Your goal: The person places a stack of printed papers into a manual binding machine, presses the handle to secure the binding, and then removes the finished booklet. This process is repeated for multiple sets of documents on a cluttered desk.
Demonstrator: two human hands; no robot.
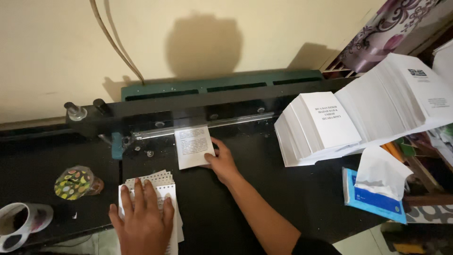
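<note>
Head view: the right hand [221, 163] presses its fingertips on the edge of a thin white booklet [193, 146], its top pushed under the bar of the black punching machine [188, 111] — flat, not clasped. The left hand [144, 219] lies open, palm down, on a small pile of punched booklets [158, 182] with rows of holes along the top. Judging by the tall fanned stack [368, 108] at right on the bench [264, 203], most remain unpunched — only a few are done.
</note>
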